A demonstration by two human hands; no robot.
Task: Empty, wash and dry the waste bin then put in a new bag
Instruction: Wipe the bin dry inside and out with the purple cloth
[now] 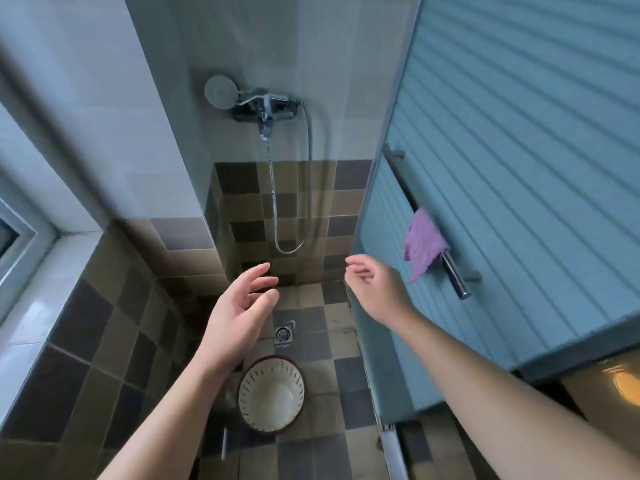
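1. Tiled shower stall seen from above: pale wall tiles (242, 46) up high, a brown and grey checked band lower down, and a checked floor (322, 455) of the same colours.
2. Blue ribbed door (519, 168) filling the right side, swung alongside a glass panel edge (388, 209).
3. Window frame (20, 244) and pale sill at the far left.
4. Metal rail (457, 275) fixed on the blue door, running down at a slant, with a purple cloth (420, 245) draped over it near the lower end.
5. Two bare forearms reaching in from the bottom edge, neither touching anything.
6. Waste bin (272, 394) standing upright on the floor at bottom centre, just below the drain and partly behind the left wrist; round, cream inside with dark slits around the wall, dark outside rim, nothing visible in it and no bag fitted.
7. Left hand (239, 310) raised in the air above the floor, palm turned toward the middle, fingers spread and loosely bent; grip released, holding nothing.
8. Right hand (375, 289) raised at about the same height, just beside the glass panel edge and near the purple cloth without touching it; fingers slack and slightly curled; grip released, holding nothing.
9. Shower mixer tap (266, 107) on the far wall, round shower head (221, 91) parked at its left, metal hose (308, 188) hanging in a loop beneath.
10. Square floor drain (284, 333) between the hands and the bin.
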